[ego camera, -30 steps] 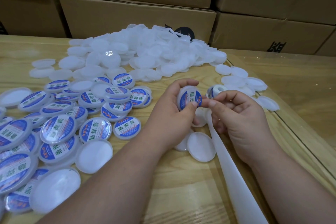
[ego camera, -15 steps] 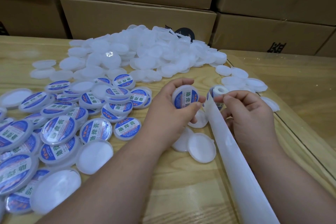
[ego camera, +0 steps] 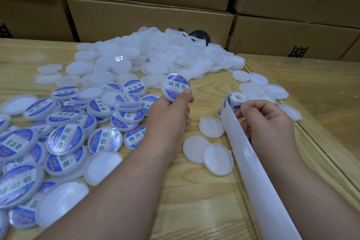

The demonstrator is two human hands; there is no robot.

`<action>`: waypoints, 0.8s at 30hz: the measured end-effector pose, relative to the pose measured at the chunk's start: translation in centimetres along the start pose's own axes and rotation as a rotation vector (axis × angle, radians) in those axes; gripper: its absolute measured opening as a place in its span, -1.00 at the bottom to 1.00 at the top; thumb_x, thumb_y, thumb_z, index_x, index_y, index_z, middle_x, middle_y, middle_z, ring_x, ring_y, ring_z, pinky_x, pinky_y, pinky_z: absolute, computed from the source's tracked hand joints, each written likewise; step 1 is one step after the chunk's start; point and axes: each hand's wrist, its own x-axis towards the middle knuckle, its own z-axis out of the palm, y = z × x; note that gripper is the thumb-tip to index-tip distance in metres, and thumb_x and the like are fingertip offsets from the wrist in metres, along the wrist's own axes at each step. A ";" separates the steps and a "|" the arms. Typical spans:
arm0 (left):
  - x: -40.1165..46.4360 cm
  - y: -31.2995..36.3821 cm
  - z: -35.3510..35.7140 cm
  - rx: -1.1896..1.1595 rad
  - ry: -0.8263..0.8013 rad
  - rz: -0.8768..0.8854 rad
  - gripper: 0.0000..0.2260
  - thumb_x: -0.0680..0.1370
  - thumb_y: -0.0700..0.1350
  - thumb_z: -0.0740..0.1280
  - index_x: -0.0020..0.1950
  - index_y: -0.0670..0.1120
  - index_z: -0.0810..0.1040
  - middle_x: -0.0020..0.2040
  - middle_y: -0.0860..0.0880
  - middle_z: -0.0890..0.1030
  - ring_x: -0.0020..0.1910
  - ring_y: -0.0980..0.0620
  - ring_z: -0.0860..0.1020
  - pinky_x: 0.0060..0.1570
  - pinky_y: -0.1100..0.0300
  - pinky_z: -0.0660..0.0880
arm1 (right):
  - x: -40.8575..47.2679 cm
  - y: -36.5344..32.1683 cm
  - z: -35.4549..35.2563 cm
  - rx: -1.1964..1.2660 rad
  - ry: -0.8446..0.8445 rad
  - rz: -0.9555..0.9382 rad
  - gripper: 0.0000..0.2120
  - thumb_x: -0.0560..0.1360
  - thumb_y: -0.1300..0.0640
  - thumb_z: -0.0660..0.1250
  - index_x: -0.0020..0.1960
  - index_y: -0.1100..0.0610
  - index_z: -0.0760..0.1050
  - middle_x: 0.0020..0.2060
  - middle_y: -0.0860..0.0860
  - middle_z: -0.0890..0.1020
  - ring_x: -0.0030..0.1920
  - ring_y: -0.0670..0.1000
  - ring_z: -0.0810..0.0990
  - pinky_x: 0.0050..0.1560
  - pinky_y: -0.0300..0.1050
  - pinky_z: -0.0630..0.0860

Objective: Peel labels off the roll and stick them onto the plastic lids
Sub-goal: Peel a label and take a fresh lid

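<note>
- The left hand [ego camera: 171, 111] held one round white plastic lid with a blue and white label [ego camera: 176, 86] on it. The thumb pinched the lid's lower edge, and the lid was up off the counter, label facing the camera.
- The right hand [ego camera: 266, 122] had its fingers curled round a small white roll of labels [ego camera: 236, 99], holding it just above the counter.
- A long white strip of bare backing paper [ego camera: 253, 161] ran from the roll down toward the bottom edge of the view, passing under the right hand.
- Three plain round white lids [ego camera: 211, 127] lay flat on the light wooden counter [ego camera: 194, 200] between the two hands. Two of them overlapped.
- A spread of lids with blue labels already on them [ego camera: 66, 140] lay to the left of the left arm, many overlapping. A few plain lids were mixed in.
- A big heap of plain white lids [ego camera: 155, 54] sat farther back on the counter, with a few loose ones near the right hand.
- Brown cardboard boxes [ego camera: 150, 15] were stacked behind the counter.
</note>
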 end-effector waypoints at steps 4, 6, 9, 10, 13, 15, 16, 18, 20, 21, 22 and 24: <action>0.3 0.2 -0.2 -0.135 0.062 -0.013 -0.83 0.60 0.06 0.38 -0.06 0.04 0.74 -0.27 0.09 0.63 -0.43 0.14 0.40 -0.34 0.20 0.39 | 0.1 0.0 0.0 -0.023 -0.001 0.001 -0.76 0.54 0.23 0.34 -0.25 -0.01 0.61 -0.23 0.02 0.72 -0.49 -0.03 0.48 -0.50 -0.18 0.45; 0.5 0.6 -0.1 -0.217 0.111 -0.047 -0.70 0.67 0.14 0.22 0.09 0.01 0.67 -0.27 0.07 0.66 -0.47 0.13 0.40 -0.41 0.22 0.39 | 0.1 0.0 -0.1 -0.030 0.000 0.002 -0.77 0.53 0.22 0.34 -0.24 -0.02 0.61 -0.23 0.02 0.72 -0.49 -0.03 0.48 -0.50 -0.18 0.45; 0.8 0.9 -0.2 -0.358 0.196 -0.079 -0.57 0.67 0.29 0.03 0.12 0.04 0.56 -0.34 0.01 0.63 -0.53 0.08 0.37 -0.49 0.23 0.37 | 0.1 0.1 -0.1 -0.028 0.005 0.005 -0.76 0.54 0.23 0.35 -0.24 -0.02 0.61 -0.24 0.01 0.71 -0.50 -0.04 0.48 -0.51 -0.19 0.45; 0.9 0.9 -0.4 -0.404 0.224 -0.079 -0.55 0.66 0.32 0.00 0.11 0.05 0.52 -0.34 -0.01 0.63 -0.53 0.06 0.36 -0.50 0.23 0.36 | 0.1 0.2 -0.1 -0.028 0.006 0.005 -0.76 0.54 0.23 0.34 -0.24 -0.01 0.61 -0.24 0.02 0.71 -0.50 -0.04 0.48 -0.51 -0.19 0.45; 1.0 0.8 -0.7 -0.502 0.280 -0.071 -0.54 0.62 0.39 -0.02 0.10 0.07 0.45 -0.34 -0.05 0.64 -0.54 0.03 0.36 -0.50 0.23 0.35 | 0.1 0.2 -0.1 -0.024 0.004 0.010 -0.78 0.55 0.23 0.34 -0.23 0.01 0.61 -0.25 0.03 0.71 -0.50 -0.03 0.48 -0.52 -0.18 0.45; 1.0 0.9 -0.6 -0.486 0.263 -0.071 -0.57 0.60 0.39 0.05 0.14 0.08 0.43 -0.32 -0.04 0.65 -0.53 0.03 0.36 -0.49 0.22 0.35 | 0.1 0.2 -0.1 -0.023 0.002 0.015 -0.78 0.55 0.22 0.35 -0.23 0.00 0.61 -0.25 0.03 0.71 -0.50 -0.03 0.47 -0.51 -0.17 0.45; 0.9 0.9 -0.5 -0.450 0.240 -0.068 -0.62 0.62 0.35 0.10 0.15 0.08 0.43 -0.32 -0.02 0.65 -0.53 0.05 0.36 -0.48 0.21 0.36 | 0.2 0.2 -0.1 -0.025 0.000 0.015 -0.78 0.55 0.22 0.35 -0.23 0.00 0.62 -0.24 0.03 0.71 -0.49 -0.03 0.48 -0.51 -0.17 0.45; 0.6 0.7 -0.2 -0.315 0.170 -0.027 -0.79 0.65 0.17 0.23 0.14 0.06 0.46 -0.31 0.01 0.65 -0.50 0.07 0.39 -0.45 0.20 0.37 | 0.2 0.2 -0.1 -0.033 -0.001 0.015 -0.77 0.55 0.22 0.35 -0.23 -0.01 0.62 -0.24 0.03 0.70 -0.49 -0.04 0.48 -0.50 -0.17 0.46; 0.0 0.3 0.2 -0.040 0.063 0.091 -0.89 0.60 0.05 0.32 0.10 0.08 0.51 -0.28 0.04 0.66 -0.43 0.11 0.47 -0.38 0.24 0.41 | 0.2 0.2 -0.2 -0.044 0.000 0.012 -0.77 0.55 0.22 0.35 -0.23 -0.01 0.63 -0.25 0.03 0.70 -0.49 -0.04 0.49 -0.50 -0.17 0.47; -0.4 -0.1 0.5 0.133 -0.003 0.159 -0.89 0.56 0.03 0.35 0.08 0.13 0.53 -0.25 0.08 0.67 -0.36 0.16 0.51 -0.32 0.30 0.44 | 0.2 0.2 -0.2 -0.049 0.003 0.010 -0.78 0.55 0.21 0.35 -0.23 0.00 0.62 -0.27 0.02 0.70 -0.49 -0.04 0.49 -0.50 -0.17 0.47; -0.8 -0.6 0.7 0.309 -0.076 0.213 -0.86 0.51 0.03 0.36 0.06 0.17 0.54 -0.21 0.14 0.66 -0.28 0.21 0.54 -0.24 0.34 0.46 | 0.2 0.2 -0.2 -0.060 0.007 0.006 -0.79 0.55 0.20 0.36 -0.23 0.01 0.62 -0.30 0.01 0.69 -0.50 -0.04 0.48 -0.50 -0.17 0.46; -1.3 -1.4 1.0 0.687 -0.206 0.270 -0.82 0.45 0.07 0.33 0.04 0.22 0.54 -0.07 0.26 0.62 -0.03 0.22 0.53 0.02 0.22 0.50 | 0.3 0.3 -0.2 -0.105 0.015 -0.002 -0.83 0.54 0.14 0.40 -0.23 0.02 0.63 -0.40 -0.02 0.64 -0.51 -0.06 0.49 -0.50 -0.21 0.45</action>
